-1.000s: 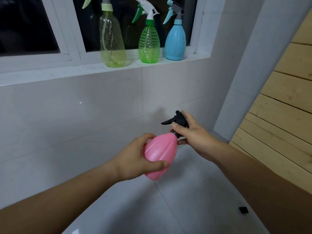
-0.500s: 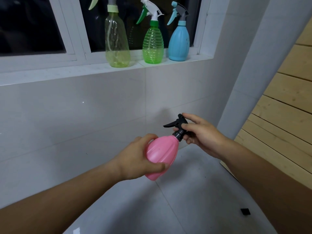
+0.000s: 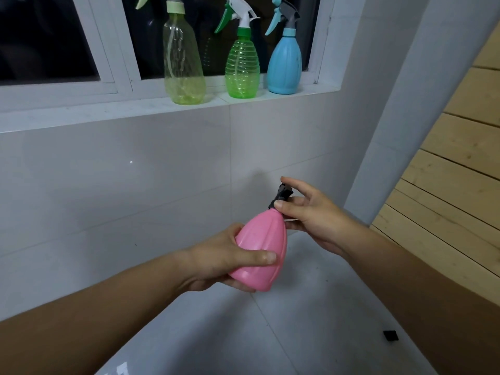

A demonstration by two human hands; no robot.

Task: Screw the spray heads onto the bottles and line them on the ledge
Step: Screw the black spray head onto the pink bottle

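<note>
Up on the white window ledge (image 3: pixel 81 115), three done already, standing in a row. First from the left, the tall clear yellow-green bottle (image 3: pixel 183 63), head on, though cut off at the top edge. Next to it, close but not touching, the see-through green bottle (image 3: pixel 242 70) with its white and green spray head (image 3: pixel 238 14). Then the blue bottle (image 3: pixel 284 66) with its grey and blue spray head (image 3: pixel 284 12), near the right end of the ledge. Lower down, in the air and well below the ledge, the last one to finish. Left hand (image 3: pixel 219 258) wrapped round the fat belly of the pink bottle (image 3: pixel 261 253), thumb across the front, fingers closed tight on it, bottle tipped to the right. At the neck, the black spray head (image 3: pixel 282 194), sitting on top. Right hand (image 3: pixel 313 215) pinching the collar of that head with thumb and bent fingers, first finger lifted and sticking out above it. Looks like still twisting it on; hard to tell how tight. Left to do: finish the twist, then stand the pink one on the ledge with the rest. Plenty of bare ledge to the left of the row. Small black thing (image 3: pixel 391 335) on the floor at the right; cannot tell what.
</note>
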